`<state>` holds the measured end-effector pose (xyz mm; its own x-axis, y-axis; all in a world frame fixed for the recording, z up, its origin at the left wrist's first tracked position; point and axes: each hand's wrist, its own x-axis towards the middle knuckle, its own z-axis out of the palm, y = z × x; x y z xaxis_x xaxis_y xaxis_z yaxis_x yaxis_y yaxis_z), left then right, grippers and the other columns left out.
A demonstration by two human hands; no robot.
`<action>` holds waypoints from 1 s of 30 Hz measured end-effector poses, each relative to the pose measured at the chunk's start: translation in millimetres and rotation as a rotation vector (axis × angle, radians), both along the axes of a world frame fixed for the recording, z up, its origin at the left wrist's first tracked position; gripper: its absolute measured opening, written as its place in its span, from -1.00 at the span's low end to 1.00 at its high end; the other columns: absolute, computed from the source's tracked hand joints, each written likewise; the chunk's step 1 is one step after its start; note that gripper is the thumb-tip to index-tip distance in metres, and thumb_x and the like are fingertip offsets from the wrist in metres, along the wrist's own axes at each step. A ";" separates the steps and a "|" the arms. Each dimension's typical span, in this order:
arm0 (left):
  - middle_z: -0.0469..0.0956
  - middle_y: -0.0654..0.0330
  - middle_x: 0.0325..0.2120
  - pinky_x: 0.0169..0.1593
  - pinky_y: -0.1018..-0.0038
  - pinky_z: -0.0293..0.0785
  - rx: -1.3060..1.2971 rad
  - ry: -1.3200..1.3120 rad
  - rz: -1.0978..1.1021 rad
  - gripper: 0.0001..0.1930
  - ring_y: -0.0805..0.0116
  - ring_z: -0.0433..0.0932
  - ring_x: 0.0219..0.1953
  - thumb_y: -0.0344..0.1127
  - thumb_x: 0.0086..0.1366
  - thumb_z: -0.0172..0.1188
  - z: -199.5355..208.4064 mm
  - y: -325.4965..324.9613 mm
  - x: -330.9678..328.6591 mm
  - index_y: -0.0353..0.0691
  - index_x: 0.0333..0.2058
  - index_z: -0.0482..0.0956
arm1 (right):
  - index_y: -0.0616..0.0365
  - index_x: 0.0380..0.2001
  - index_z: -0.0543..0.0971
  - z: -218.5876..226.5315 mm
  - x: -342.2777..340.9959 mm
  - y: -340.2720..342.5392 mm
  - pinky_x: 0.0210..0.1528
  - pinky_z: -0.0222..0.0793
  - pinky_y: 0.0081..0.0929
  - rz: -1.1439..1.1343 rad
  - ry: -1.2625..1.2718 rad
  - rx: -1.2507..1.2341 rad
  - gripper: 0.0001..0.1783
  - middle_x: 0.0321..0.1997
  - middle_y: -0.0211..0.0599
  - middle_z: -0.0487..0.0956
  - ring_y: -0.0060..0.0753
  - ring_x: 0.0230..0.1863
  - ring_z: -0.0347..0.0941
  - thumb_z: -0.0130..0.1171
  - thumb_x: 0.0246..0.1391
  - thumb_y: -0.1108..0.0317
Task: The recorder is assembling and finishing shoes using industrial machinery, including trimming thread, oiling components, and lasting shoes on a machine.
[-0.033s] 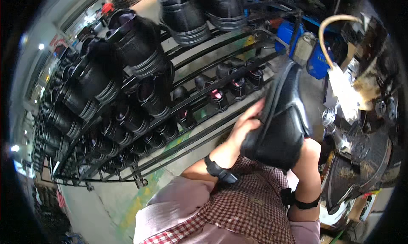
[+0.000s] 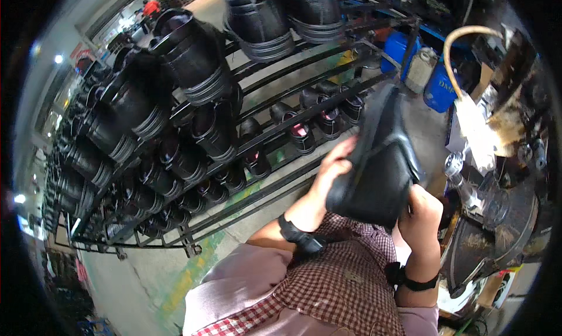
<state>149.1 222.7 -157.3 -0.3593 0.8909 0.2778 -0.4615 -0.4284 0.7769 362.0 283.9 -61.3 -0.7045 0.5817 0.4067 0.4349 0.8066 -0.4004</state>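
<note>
A black leather shoe is held up in front of me, its toe pointing away and slightly blurred. At its near right edge my right hand is closed, thumb and bent fingers gripping the shoe. On the other side my left hand holds against the shoe's left side. Its fingers point away from me and are partly hidden and smeared. Both wrists carry black straps, and a checked apron lies below the shoe.
A black metal rack with rows of black shoes fills the left and middle. To the right a bright lamp on a bent tan hose shines beside a metal machine. Blue drums and a pale jug stand behind.
The shoe has shifted slightly left and turned a little. My right hand now shows more of its back and thumb at the shoe's edge; my left hand has shifted slightly left.
</note>
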 end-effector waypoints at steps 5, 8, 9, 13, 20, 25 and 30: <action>0.34 -0.20 0.07 0.03 0.18 0.48 0.147 -0.744 0.179 -0.35 0.02 0.48 -0.04 0.06 0.18 0.03 22.9 -16.1 -79.7 -0.30 0.13 0.30 | 0.13 -0.18 0.58 -6.3 -8.7 -1.7 -0.41 0.43 -0.50 0.002 0.220 0.012 -0.68 -0.41 -0.24 0.57 -0.26 -0.45 0.54 0.27 -0.09 0.49; 0.33 -0.30 -0.01 -0.17 0.36 0.60 0.079 -1.124 -0.228 -0.17 0.09 0.47 -0.25 0.28 0.13 0.12 -12.3 -38.6 -137.2 -0.36 0.12 0.27 | 0.23 -0.08 0.54 -10.2 -12.1 -2.0 -0.31 0.39 -0.51 0.074 0.171 -0.030 -0.60 -0.36 -0.14 0.55 -0.28 -0.37 0.51 0.22 -0.08 0.63; 0.34 -0.31 -0.05 -0.21 0.42 0.62 0.041 -1.211 -0.121 -0.12 0.13 0.45 -0.31 0.32 0.09 0.16 -14.0 -45.1 -143.4 -0.37 0.11 0.26 | 0.18 -0.10 0.55 -11.9 -14.2 -1.1 -0.30 0.43 -0.50 0.047 0.145 -0.045 -0.61 -0.33 -0.16 0.56 -0.25 -0.36 0.53 0.24 -0.08 0.57; 0.44 -0.21 -0.15 -0.03 0.35 0.58 0.162 -1.347 0.398 -0.44 0.04 0.52 -0.16 -0.03 0.24 0.17 0.8 -40.6 -116.1 -0.45 -0.03 0.35 | 0.13 -0.10 0.56 -23.6 -18.6 5.3 -0.25 0.46 -0.49 0.028 0.102 -0.022 -0.62 -0.26 -0.16 0.57 -0.18 -0.32 0.55 0.26 -0.06 0.51; 0.52 0.02 -0.11 -0.08 0.35 0.50 -0.495 0.389 0.767 -0.54 0.14 0.55 -0.17 -0.28 0.18 0.21 -110.8 30.3 -65.0 -0.30 0.05 0.42 | 0.26 -0.26 0.58 -73.2 4.4 14.4 -0.29 0.35 -0.51 0.083 0.004 -0.164 -0.75 -0.42 -0.27 0.53 -0.36 -0.38 0.44 0.25 -0.10 0.49; 0.60 0.03 -0.33 -0.19 0.14 0.48 -1.161 1.091 0.561 -0.67 0.02 0.57 -0.27 -0.03 0.12 0.21 -105.2 30.6 -153.9 -0.18 -0.31 0.59 | 0.34 -0.30 0.56 -66.7 -2.2 8.8 -0.47 0.17 -0.71 -0.017 -0.128 -0.390 -0.82 -0.60 -0.48 0.42 -0.72 -0.54 0.23 0.21 -0.01 0.51; 0.51 0.08 -0.66 -0.44 0.14 0.46 -0.766 1.099 1.024 -0.58 0.01 0.55 -0.52 -0.01 0.15 0.19 -95.9 27.5 -111.9 -0.17 -0.72 0.43 | 0.26 -0.34 0.60 -84.9 -7.2 26.4 -0.33 0.38 -0.57 -0.140 0.029 -0.624 -0.85 -0.52 -0.29 0.58 -0.55 -0.47 0.48 0.11 0.12 0.40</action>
